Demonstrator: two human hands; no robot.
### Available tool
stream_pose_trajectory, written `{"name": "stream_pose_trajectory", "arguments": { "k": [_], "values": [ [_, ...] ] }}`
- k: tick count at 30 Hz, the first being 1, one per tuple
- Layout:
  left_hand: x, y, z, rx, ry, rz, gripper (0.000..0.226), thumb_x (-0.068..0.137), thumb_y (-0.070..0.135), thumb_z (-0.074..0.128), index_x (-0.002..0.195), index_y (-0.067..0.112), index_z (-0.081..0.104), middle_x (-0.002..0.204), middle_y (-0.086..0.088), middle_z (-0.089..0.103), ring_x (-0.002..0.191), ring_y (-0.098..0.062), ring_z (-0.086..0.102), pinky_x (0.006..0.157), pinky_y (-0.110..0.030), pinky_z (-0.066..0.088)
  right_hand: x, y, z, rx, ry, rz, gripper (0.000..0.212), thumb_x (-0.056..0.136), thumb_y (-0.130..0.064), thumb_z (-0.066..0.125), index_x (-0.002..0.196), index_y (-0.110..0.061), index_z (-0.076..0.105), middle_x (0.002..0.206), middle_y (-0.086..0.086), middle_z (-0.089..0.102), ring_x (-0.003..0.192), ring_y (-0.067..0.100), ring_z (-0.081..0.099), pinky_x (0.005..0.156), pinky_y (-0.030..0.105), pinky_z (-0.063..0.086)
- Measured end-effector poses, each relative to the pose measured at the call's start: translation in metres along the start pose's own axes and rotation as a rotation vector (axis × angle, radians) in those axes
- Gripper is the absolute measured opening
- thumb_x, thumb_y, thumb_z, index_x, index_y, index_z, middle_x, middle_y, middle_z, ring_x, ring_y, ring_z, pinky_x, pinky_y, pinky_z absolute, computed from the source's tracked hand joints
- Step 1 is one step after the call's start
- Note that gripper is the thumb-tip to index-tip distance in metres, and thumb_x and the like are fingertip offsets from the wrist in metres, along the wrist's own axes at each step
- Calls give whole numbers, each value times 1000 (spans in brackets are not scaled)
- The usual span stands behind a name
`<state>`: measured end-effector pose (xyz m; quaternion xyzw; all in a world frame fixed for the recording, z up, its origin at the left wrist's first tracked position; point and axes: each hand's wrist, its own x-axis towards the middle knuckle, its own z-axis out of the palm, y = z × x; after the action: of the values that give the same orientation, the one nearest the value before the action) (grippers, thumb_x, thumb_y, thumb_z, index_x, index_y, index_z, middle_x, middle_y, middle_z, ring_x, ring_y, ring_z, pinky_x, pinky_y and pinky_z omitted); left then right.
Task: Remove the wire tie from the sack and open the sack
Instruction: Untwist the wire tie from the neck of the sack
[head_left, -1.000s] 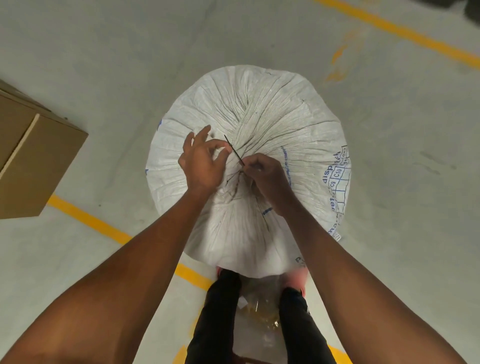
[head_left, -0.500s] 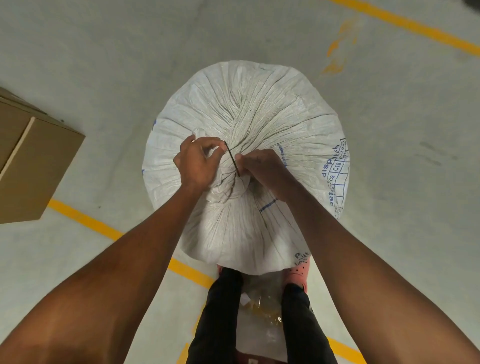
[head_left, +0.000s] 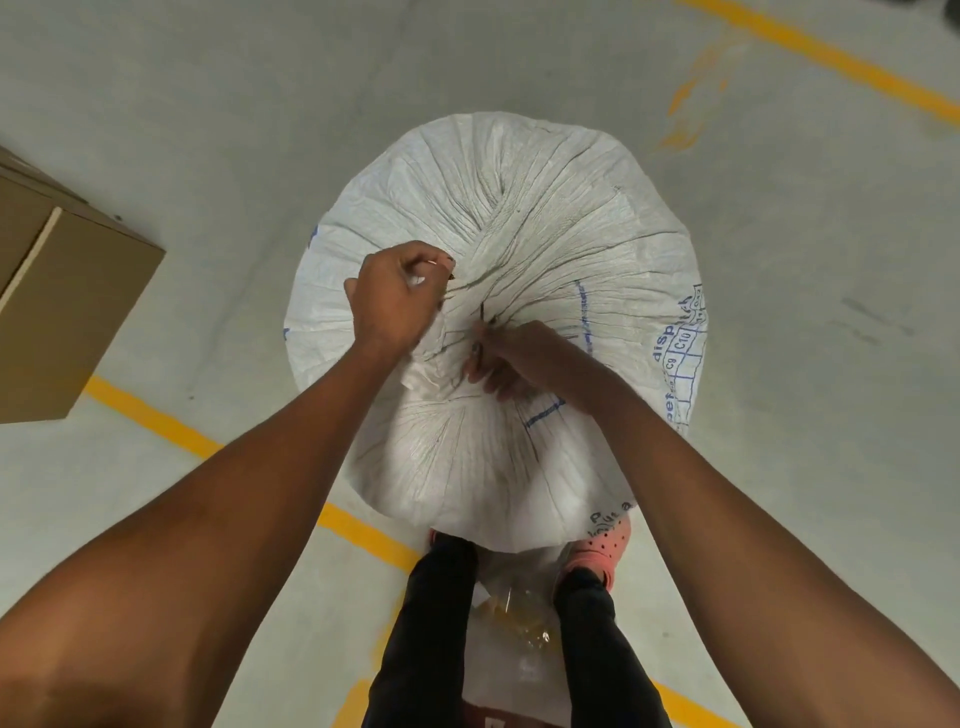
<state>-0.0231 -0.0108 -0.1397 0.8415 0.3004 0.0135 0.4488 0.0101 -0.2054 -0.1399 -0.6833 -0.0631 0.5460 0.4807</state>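
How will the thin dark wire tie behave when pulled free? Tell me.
The thin dark wire tie probably holds its bends: its free end stands stiffly above the gathered neck of the white woven sack. It looks light, and thin enough to slip from the right hand, which pinches it.

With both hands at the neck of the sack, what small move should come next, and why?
Probably keep untwisting the wire with the right hand while the left hand holds the gathered cloth. The sack is still bunched shut at its neck, and the dark wire stands up from the right fingers, so the tie seems not yet off.
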Motion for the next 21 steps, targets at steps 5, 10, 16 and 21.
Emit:
{"name": "stream_pose_trajectory", "arguments": {
  "k": [5,10,16,21],
  "values": [
    [3,15,6,122,22,120,19,91,47,64,90,35,78,78,20,75,95,-9,71,98,-41,30,5,11,-6,160,78,11,66,99,-62,56,97,0,79,95,27,77,80,36,74,84,52,64],
    [1,17,11,216,16,146,19,90,51,65,92,39,79,74,18,74,98,-13,70,93,-41,29,0,20,-11,-107,152,-96,3,88,-8,80,91,-10,80,79,9,80,73,24,78,81,46,66],
    [-13,27,15,366,5,188,30,91,53,68,116,40,77,87,12,71,131,-22,48,102,-37,21,-26,17,-21,-247,58,-51,23,87,7,57,96,-4,76,62,15,69,47,16,60,51,21,51],
    [-30,39,20,577,34,337,30,98,53,60,120,40,75,138,8,65,132,-32,45,96,-46,26,-40,21,-35,-136,-1,-7,16,89,6,62,92,3,77,74,19,75,60,22,69,66,33,63]
  ]
}}
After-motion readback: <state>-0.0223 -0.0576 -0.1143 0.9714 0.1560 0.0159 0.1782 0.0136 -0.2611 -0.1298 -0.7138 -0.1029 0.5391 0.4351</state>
